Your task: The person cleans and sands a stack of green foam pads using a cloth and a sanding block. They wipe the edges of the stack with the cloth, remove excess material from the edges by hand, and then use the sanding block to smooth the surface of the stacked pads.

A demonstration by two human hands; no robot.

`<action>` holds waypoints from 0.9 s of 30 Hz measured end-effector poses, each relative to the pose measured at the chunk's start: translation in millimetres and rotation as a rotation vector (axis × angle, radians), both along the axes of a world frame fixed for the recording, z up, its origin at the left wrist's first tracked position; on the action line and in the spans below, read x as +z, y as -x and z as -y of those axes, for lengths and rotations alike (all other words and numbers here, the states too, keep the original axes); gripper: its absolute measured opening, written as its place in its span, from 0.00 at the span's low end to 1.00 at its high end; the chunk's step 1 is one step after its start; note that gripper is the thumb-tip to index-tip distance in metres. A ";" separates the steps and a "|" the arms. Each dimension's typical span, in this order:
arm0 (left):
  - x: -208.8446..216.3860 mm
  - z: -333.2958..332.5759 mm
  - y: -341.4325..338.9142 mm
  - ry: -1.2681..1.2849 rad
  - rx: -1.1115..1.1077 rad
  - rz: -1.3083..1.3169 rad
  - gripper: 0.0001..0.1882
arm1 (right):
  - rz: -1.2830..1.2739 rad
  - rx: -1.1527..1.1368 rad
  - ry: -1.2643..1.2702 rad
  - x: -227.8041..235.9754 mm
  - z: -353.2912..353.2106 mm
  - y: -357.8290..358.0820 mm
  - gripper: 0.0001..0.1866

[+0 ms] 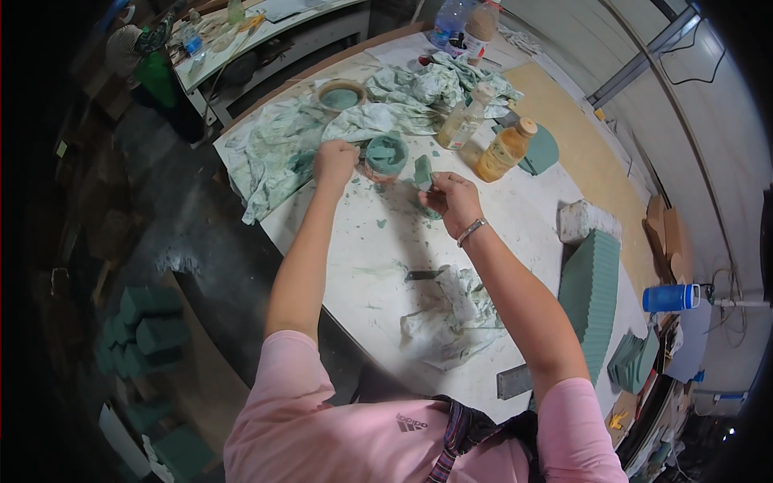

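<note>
My left hand (335,163) is closed, its fingertips pinched together beside a small tub of green paste (387,154). What those fingers hold, if anything, is too small to make out. A lump of the same green stands up inside the tub. To the right of the tub, my right hand (452,201) pinches a small green block-like piece (423,171) between thumb and fingers. Below that hand, a round green-smeared thing is partly hidden. Green crumbs and smears dot the white tabletop (366,266) around both hands.
Stained cloths (282,173) cover the far left, with a bowl (341,97) among them. Two bottles of yellowish liquid (503,150) stand beyond my right hand. A crumpled cloth (455,318) lies nearer me. A ridged green block (592,294) lies right. Another person (153,76) stands far left.
</note>
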State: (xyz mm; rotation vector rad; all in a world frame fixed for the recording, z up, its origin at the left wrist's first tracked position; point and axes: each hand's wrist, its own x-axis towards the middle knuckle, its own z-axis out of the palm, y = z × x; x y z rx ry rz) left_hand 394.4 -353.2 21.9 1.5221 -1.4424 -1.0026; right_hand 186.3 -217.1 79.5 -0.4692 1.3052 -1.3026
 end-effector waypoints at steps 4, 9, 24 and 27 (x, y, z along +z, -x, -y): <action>-6.2 -20.6 -1.8 -0.117 -0.026 -0.387 0.05 | 0.031 -0.072 0.030 -5.4 21.2 -4.4 0.07; 8.2 -55.5 10.3 -0.240 -0.080 -0.709 0.04 | 0.074 -0.086 0.032 -5.1 33.3 -14.4 0.06; 9.3 -60.6 12.9 -0.061 -0.101 -0.627 0.02 | 0.119 0.006 0.124 -0.1 16.3 -13.7 0.10; 16.9 -72.0 18.2 -0.063 -0.164 -0.625 0.02 | 0.085 -0.026 0.099 0.9 13.4 -9.3 0.10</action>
